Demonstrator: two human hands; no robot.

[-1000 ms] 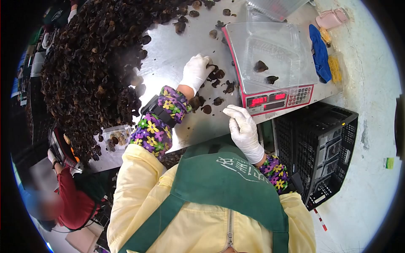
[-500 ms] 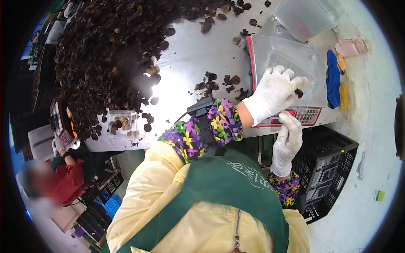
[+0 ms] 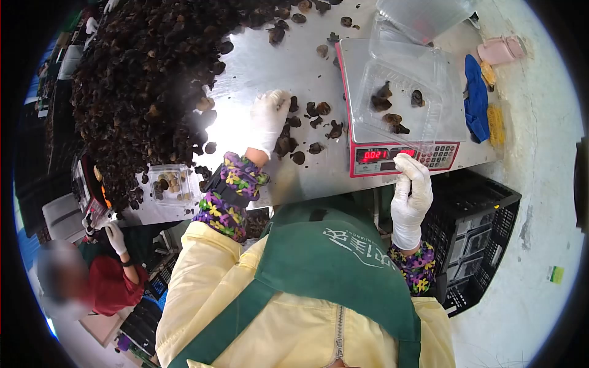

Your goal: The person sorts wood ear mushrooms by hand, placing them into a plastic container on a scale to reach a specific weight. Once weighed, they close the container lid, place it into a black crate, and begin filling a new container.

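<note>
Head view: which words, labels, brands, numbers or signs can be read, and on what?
"0.021": left red display of the scale.
Right red display, partly behind the right hand: unreadable.
Keypad marks: too small.
White lettering on the green apron: unclear.
Green-yellow wall label: too small.

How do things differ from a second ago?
The left hand went right, over the clear container on the scale, and is back left at loose dark pieces. The container now holds more pieces; the display reads 0.021, not 0.007. The right hand shifted right along the scale's front. The heap looks unchanged.
</note>
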